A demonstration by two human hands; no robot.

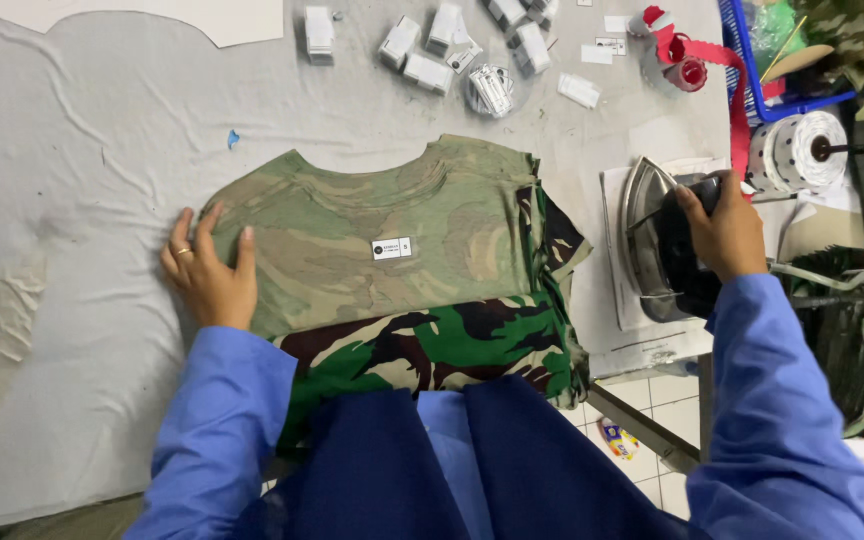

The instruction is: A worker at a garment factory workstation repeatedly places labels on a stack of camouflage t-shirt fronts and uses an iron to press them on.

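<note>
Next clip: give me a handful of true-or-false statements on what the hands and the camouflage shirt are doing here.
1. The left hand lies flat on the shirt. True.
2. The right hand holds scissors. False: it grips the handle of an iron.
3. The iron is pressing on the shirt. False: it sits off to the shirt's side, on a paper sheet.
4. A small white label lies on the shirt. True.
5. The left hand wears a ring. True.
</note>
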